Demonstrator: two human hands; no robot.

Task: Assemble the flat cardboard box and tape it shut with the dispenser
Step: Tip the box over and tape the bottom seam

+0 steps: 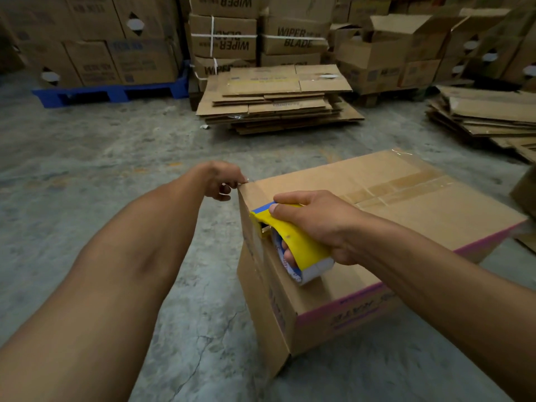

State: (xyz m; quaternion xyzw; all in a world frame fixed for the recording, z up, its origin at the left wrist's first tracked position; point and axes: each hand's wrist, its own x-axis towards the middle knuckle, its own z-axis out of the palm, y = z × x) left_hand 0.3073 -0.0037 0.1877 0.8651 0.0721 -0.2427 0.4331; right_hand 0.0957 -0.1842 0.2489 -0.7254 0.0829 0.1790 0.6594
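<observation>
Left hand [222, 181] I see pinching the far top corner of the cardboard box [406, 216] on the floor; my right hand [316, 219] grips the yellow tape dispenser [293, 242] at the box's near-left top edge

Right hand [316, 224] covers most of dispenser [290, 242] handle; tape roll print unreadable. Box [406, 216] side lettering blurred. Left hand [222, 181] fingers [224, 195] partly hidden behind box corner.

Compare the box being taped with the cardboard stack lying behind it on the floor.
The box stands assembled, flaps closed, with tape across its top; the cardboard stack lies flattened in loose layers. The box has a pink band along its edge; the stack shows none. Both are brown corrugated cardboard on the floor.
</observation>
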